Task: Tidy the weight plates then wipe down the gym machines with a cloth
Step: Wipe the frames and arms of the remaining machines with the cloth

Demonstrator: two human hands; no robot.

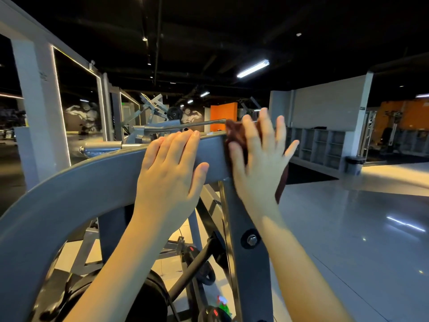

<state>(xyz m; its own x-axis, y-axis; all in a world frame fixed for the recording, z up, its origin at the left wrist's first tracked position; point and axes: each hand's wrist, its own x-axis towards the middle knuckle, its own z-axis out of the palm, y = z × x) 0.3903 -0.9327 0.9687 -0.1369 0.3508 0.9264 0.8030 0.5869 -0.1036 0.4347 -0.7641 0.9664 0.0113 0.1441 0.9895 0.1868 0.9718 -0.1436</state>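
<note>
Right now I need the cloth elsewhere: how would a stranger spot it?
Follow the big curved grey beam to its right end. There the right hand presses the cloth against it. It alone is soft and reddish-brown among grey metal.

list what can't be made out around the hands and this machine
Head view only.
1. Cloth: mostly under the right hand, and motion-blurred.
2. Grey beam: a patch hidden beneath the left hand.
3. Green and red item at the bottom edge: blurred, too small to identify.
</note>
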